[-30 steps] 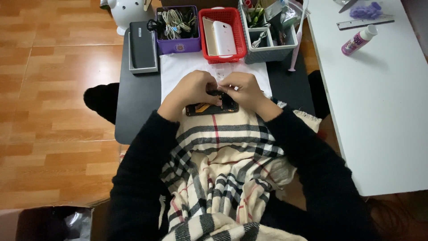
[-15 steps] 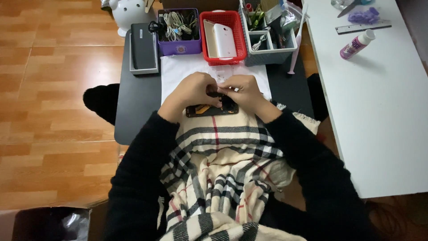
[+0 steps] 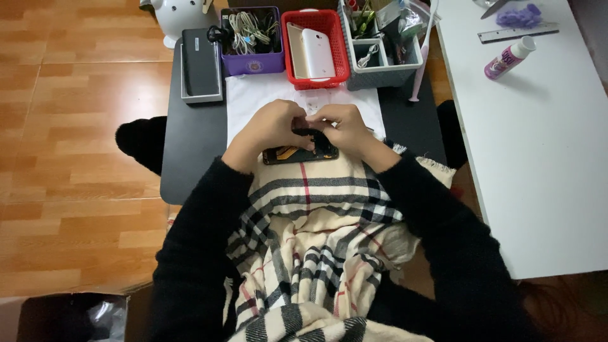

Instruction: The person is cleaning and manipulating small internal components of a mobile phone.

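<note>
At the far left lies bare wooden floor [image 3: 76, 126]. On the dark low table [image 3: 190, 158], at about 11 o'clock from the hands, a black oblong device sits in a grey tray [image 3: 201, 63]. Just right of it stands a purple basket [image 3: 251, 39] full of coiled cables.

The left hand [image 3: 269, 126] is curled, its fingers bent inward onto the upper left edge of an opened phone [image 3: 299, 152], a flat dark slab with orange and gold parts showing, lying at the near edge of a white sheet [image 3: 244, 104] and just above a checked scarf [image 3: 310, 234] on the lap. The right hand [image 3: 342, 125] meets the left at 12 o'clock over the phone, fingertips pinched close together on a small dark part at the phone's top; how tightly it grips cannot be told, as the fingers hide it.

At 12 o'clock beyond the hands a red basket [image 3: 334, 60] holds a white phone [image 3: 318, 52]. At 1 o'clock a grey basket [image 3: 380, 69] carries tools. Far right, a white table [image 3: 544, 158] bears a small bottle with a pink label [image 3: 510, 57] and a ruler [image 3: 518, 33].
</note>
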